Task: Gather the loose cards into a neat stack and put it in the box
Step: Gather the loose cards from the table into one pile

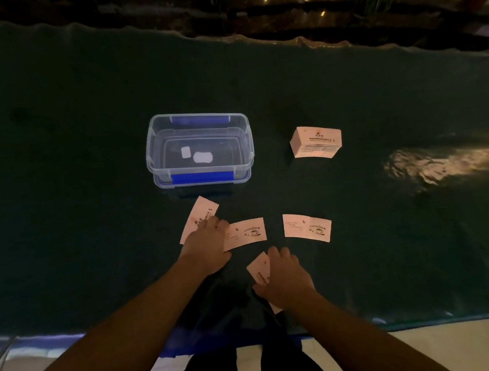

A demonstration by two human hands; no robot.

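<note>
Several pale cards with coffee-cup print lie on a dark cloth. My left hand (205, 245) rests palm down over the lower part of a tilted card (201, 213) and touches the left end of a second card (248, 232). A third card (306, 228) lies free to the right. My right hand (286, 280) covers a fourth card (260, 267), fingers curled around it. A clear plastic box (157, 139) with blue clips stands open beyond the cards. A thick stack of cards (316, 143) sits to the right of the box.
The dark cloth (77, 198) covers the whole table, rippled at the far edge. A bright patch of light (440, 164) falls on it at the right. Two small white labels (197, 155) show at the box's bottom. The table's near edge runs below my forearms.
</note>
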